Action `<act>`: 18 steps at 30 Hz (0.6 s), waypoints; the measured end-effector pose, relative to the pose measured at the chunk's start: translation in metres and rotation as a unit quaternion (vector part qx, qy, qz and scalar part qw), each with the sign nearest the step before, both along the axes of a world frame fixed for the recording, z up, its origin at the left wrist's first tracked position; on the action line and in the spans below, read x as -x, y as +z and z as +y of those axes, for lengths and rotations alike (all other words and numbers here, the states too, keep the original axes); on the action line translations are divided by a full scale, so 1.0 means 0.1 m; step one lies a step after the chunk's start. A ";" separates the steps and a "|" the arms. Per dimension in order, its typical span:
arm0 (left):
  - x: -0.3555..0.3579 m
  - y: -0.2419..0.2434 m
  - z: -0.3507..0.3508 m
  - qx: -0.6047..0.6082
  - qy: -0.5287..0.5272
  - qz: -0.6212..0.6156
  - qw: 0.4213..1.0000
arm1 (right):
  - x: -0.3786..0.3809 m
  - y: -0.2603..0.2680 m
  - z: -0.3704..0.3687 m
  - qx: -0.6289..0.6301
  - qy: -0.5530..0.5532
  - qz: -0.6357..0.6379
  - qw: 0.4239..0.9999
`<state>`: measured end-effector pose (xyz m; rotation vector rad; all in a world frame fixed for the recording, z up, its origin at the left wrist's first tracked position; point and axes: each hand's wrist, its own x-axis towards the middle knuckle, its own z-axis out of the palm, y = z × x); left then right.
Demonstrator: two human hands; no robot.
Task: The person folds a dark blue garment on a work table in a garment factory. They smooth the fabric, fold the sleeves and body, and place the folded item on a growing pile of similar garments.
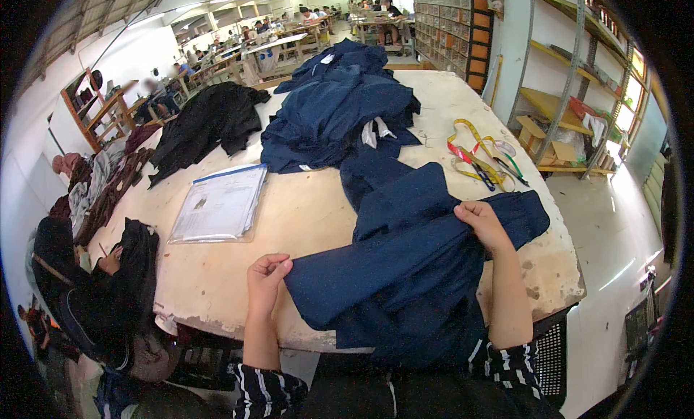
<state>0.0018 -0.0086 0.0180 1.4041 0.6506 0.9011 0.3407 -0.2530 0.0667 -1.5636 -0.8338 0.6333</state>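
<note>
A navy blue garment is spread between my two hands over the near edge of the table, part of it hanging toward my lap. My left hand pinches its left corner between thumb and fingers. Farther right, my right hand grips the upper edge of the cloth. One navy section reaches past that hand to the right, and another runs back toward a large heap of navy garments. Folds hide the garment's full shape.
Documents in a clear zip folder lie left of the garment, with black garments behind. A yellow tape measure and cutting tools rest at right. A co-worker sits at left, holding black cloth. Metal shelving stands right.
</note>
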 end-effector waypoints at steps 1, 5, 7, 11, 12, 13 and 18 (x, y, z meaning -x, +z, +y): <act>0.00 0.00 -0.01 0.000 0.004 0.001 1.000 | -0.01 -0.03 0.01 0.002 -0.005 -0.005 1.000; 0.02 -0.07 0.01 -0.003 -0.009 -0.007 1.000 | -0.08 -0.04 -0.04 0.020 -0.014 -0.027 0.999; 0.02 -0.08 0.02 -0.009 -0.018 -0.015 1.000 | -0.04 -0.02 -0.04 0.015 -0.024 -0.016 0.999; -0.01 -0.04 -0.01 -0.027 0.007 -0.021 0.999 | -0.02 -0.01 -0.04 -0.001 -0.036 -0.018 0.999; -0.01 -0.03 -0.02 -0.032 0.018 -0.018 0.999 | -0.03 -0.01 -0.06 -0.007 -0.027 -0.030 0.999; -0.01 -0.02 -0.02 -0.040 0.024 -0.025 0.999 | -0.02 0.01 -0.06 -0.013 -0.018 -0.041 0.999; 0.00 -0.02 -0.02 -0.065 0.051 -0.035 0.996 | 0.04 0.08 -0.06 -0.027 -0.015 -0.046 0.998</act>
